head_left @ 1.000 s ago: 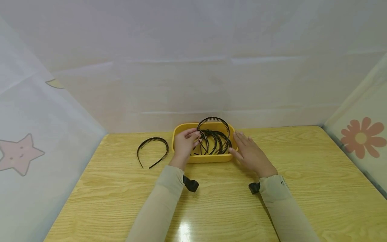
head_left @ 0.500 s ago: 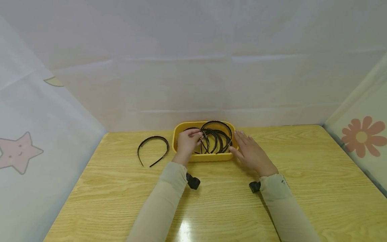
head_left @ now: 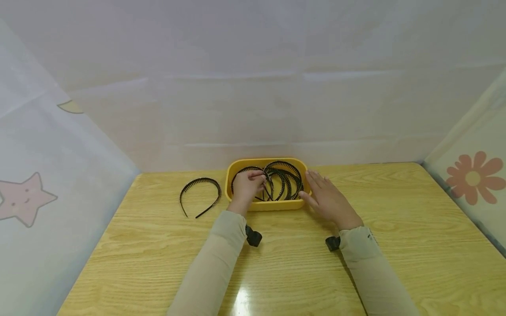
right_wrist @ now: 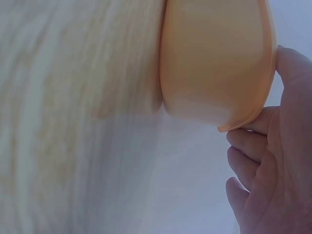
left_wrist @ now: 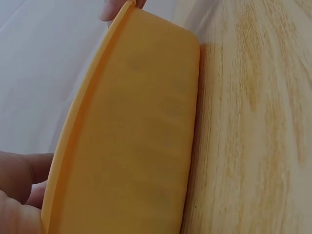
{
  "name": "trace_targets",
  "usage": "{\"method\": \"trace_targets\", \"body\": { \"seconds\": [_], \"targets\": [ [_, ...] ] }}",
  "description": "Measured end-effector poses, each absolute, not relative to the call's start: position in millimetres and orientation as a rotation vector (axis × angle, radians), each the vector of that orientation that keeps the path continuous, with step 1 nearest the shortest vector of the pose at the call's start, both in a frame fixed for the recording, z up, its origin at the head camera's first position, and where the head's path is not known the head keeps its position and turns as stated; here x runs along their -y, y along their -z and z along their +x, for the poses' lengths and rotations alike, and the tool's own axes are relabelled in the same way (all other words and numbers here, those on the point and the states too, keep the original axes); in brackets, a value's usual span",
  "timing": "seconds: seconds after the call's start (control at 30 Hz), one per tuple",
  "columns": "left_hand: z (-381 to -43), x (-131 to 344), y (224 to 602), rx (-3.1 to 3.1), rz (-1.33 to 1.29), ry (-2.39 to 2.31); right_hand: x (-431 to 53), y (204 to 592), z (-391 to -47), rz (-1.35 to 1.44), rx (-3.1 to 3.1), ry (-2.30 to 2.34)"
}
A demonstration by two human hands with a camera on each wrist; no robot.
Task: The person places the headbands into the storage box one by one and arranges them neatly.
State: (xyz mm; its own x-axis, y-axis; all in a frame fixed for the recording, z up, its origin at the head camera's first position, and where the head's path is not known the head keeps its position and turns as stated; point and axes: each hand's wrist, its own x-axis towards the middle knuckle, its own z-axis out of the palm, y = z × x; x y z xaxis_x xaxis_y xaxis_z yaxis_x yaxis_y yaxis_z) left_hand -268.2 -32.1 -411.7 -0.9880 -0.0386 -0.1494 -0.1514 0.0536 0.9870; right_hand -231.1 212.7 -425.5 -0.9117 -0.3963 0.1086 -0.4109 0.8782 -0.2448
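A yellow plastic basket (head_left: 276, 205) stands at the back of the table with several black toothed headbands (head_left: 283, 184) lying overlapped in it. My left hand (head_left: 244, 188) reaches over its near rim and pinches one headband (head_left: 281, 163) by its left side. That headband's arch lies low, within the basket's back right. Fingers straight, my right hand (head_left: 331, 202) rests against the basket's right end, its thumb on the near corner. In the right wrist view the fingers (right_wrist: 248, 144) touch just under the rim. The basket's wall (left_wrist: 136, 117) hides the headbands in the left wrist view.
A single black headband (head_left: 200, 179) lies on the table left of the basket, its ends toward me. Wood-grain tabletop (head_left: 292, 259) extends in front and to both sides. A pale cloth backdrop (head_left: 237, 109) rises directly behind the basket.
My left hand has moved slightly right and lowered the pinched headband, whose arch stood above the basket's back rim and now sits down inside. My right hand has stayed in place.
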Motion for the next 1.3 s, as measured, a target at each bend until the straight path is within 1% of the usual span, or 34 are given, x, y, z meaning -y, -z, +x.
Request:
{"method": "trace_targets", "body": {
  "seconds": [0.37, 0.53, 0.67, 0.8, 0.9, 1.1, 1.3],
  "targets": [
    [-262.9, 33.1, 414.3, -2.435, -0.1, -1.819, -210.3, 423.8, -230.2, 0.651, 2.972, -0.409],
    [-262.0, 31.7, 414.1, -2.456, -0.093, -1.843, -210.8, 424.7, -229.3, 0.651, 2.963, -0.407],
    [-260.2, 29.7, 415.6, -2.592, -0.068, -1.818, -211.3, 425.8, -228.4, 0.651, 2.971, -0.401],
    [-257.2, 28.0, 416.4, -2.781, 0.017, -1.793, -211.6, 426.0, -227.9, 0.645, 2.978, -0.4],
    [-253.0, 28.9, 416.1, -2.815, 0.113, -1.881, -211.5, 426.3, -227.5, 0.642, 2.978, -0.404],
    [-241.1, 45.0, 411.4, -2.785, 0.242, -2.056, -211.3, 427.6, -225.7, 0.648, 2.961, -0.406],
    [-231.7, 71.7, 401.6, -2.914, 0.191, -1.983, -213.1, 427.9, -226.4, 0.654, 2.947, -0.386]
  ]
}}
